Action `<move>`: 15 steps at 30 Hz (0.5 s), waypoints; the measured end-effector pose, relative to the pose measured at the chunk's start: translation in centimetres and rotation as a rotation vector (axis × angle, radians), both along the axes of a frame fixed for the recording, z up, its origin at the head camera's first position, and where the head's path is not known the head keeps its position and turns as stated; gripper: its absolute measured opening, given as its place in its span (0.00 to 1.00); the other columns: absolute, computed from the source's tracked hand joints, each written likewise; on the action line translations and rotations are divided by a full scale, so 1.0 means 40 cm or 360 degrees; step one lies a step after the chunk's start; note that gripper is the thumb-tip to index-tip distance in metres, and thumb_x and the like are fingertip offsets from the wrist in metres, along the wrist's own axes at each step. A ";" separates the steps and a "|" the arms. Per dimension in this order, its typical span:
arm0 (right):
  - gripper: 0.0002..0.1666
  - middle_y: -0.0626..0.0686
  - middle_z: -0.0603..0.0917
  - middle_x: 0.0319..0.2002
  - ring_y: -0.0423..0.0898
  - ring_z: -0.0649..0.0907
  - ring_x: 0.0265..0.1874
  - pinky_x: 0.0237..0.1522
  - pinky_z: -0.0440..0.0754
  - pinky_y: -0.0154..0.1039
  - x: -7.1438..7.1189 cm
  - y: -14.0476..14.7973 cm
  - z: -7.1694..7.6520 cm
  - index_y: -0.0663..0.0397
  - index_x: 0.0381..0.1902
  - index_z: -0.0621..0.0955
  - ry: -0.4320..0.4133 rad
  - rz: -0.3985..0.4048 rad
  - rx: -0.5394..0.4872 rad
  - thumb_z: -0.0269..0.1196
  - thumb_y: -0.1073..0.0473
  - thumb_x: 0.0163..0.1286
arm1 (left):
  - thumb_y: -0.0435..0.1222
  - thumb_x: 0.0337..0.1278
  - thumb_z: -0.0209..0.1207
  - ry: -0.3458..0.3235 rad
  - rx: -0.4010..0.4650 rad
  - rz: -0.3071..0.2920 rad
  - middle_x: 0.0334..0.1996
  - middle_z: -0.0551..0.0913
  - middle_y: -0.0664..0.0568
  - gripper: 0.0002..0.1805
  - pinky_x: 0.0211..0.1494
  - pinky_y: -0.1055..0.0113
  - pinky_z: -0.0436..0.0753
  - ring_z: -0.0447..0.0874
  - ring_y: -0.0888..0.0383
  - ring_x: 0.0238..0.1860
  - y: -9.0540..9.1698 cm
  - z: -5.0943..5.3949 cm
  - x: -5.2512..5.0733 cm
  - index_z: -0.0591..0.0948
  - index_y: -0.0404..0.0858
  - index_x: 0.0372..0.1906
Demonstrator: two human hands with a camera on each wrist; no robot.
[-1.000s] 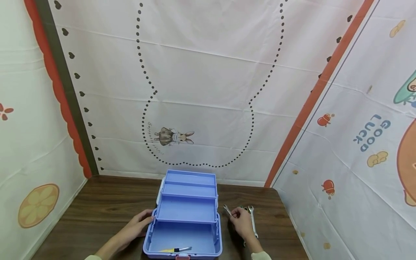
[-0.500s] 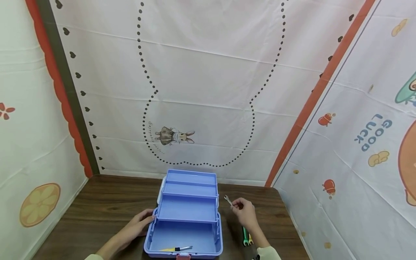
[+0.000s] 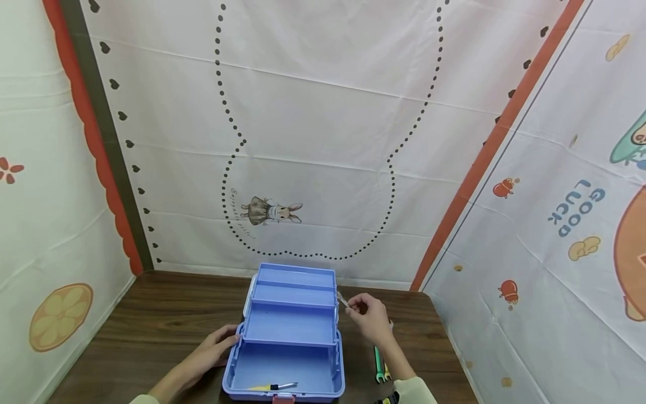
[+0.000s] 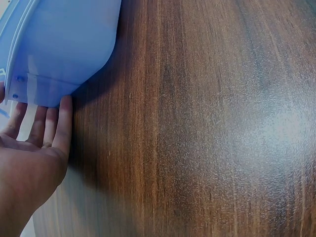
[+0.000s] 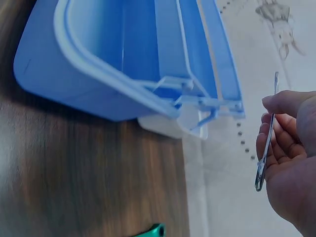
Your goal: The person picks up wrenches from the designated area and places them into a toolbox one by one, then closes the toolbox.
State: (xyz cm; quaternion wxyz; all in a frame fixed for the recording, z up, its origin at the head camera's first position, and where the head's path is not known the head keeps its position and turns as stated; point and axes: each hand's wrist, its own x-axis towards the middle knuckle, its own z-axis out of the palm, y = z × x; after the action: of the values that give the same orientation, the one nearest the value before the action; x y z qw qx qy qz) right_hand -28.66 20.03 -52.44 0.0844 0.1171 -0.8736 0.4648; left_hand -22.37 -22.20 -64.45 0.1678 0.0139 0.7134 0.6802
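A blue toolbox stands open on the table, its stepped trays raised at the back. My left hand holds its left side near the back of the lower bin; in the left wrist view the fingers touch the outer wall and the thumb is at the rim. Between thumb and fingers my right hand pinches a small silver wrench, raised beside the upper trays' right edge. A screwdriver with a yellow and black handle lies in the bin's front.
Right of the toolbox, a green wrench and a yellow wrench lie on the wooden table, partly hidden by the right forearm. A black and yellow item shows by the sleeve. Printed cloth hangs behind and on both sides.
My right hand has lifted the silver wrench from the table and carried it back and left to the upper trays' right edge. The left hand stays on the toolbox.
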 end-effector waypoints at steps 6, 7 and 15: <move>0.05 0.47 0.81 0.31 0.41 0.78 0.31 0.30 0.78 0.31 0.010 -0.050 0.015 0.56 0.38 0.85 0.0045 0.0118 -0.0013 0.73 0.67 0.67 | 0.52 0.83 0.53 0.0005 0.0004 -0.0011 0.71 0.69 0.30 0.36 0.58 0.40 0.86 0.74 0.36 0.68 0.001 -0.002 -0.001 0.65 0.27 0.77; 0.05 0.48 0.82 0.31 0.41 0.78 0.31 0.30 0.78 0.31 0.010 -0.058 0.017 0.57 0.38 0.85 0.0061 0.0139 -0.0017 0.73 0.68 0.67 | 0.52 0.83 0.53 0.0006 0.0006 -0.0011 0.71 0.68 0.30 0.36 0.58 0.40 0.86 0.74 0.36 0.68 0.001 -0.003 -0.001 0.65 0.27 0.77; 0.08 0.47 0.82 0.32 0.40 0.79 0.31 0.32 0.80 0.32 0.012 -0.121 0.019 0.55 0.38 0.85 0.0149 0.0299 0.0038 0.74 0.69 0.67 | 0.51 0.82 0.54 0.0008 0.0008 0.0005 0.71 0.69 0.31 0.36 0.59 0.39 0.86 0.73 0.37 0.68 0.000 -0.002 0.001 0.66 0.28 0.76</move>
State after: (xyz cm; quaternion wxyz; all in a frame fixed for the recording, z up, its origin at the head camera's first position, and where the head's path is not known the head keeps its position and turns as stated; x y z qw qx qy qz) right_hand -28.17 15.20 -51.68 0.0799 0.2212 -0.8592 0.4543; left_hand -22.33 -22.19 -64.53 0.1648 0.0149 0.7121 0.6823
